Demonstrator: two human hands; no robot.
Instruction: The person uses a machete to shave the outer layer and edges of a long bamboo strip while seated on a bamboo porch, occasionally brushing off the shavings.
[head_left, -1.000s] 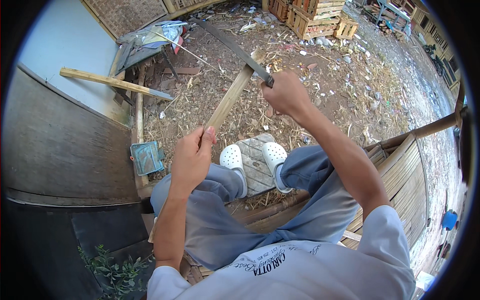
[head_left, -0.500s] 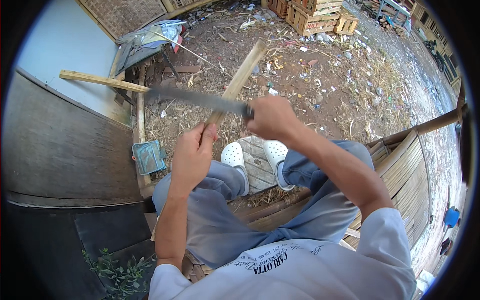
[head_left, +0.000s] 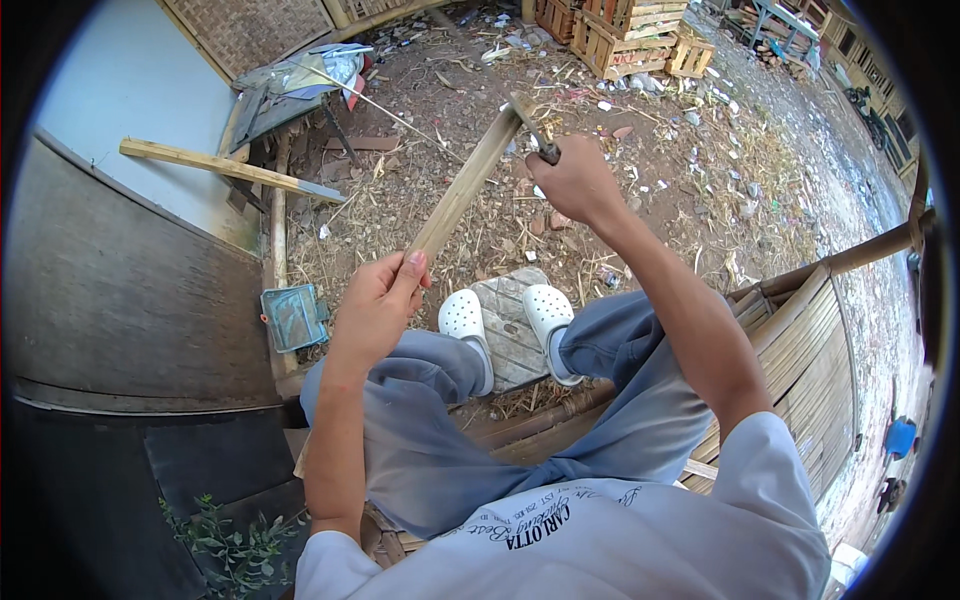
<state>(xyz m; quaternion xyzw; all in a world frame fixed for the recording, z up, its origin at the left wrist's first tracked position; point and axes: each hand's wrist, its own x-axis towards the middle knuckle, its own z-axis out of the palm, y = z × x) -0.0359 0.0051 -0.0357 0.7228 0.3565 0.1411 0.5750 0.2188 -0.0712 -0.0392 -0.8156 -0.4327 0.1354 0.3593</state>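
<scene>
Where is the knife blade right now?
Head view, upper centre: the knife in the right hand meets the far end of the bamboo strip held by the left hand.

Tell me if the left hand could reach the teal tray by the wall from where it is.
Probably yes. The left hand grips the bamboo strip, and the teal tray lies just to its left with nothing between them. It would have to let go of the strip first.

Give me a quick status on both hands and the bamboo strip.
Left hand grips bamboo strip at near end. Right hand holds knife, blade at strip's far end. Nothing in the way.
</scene>
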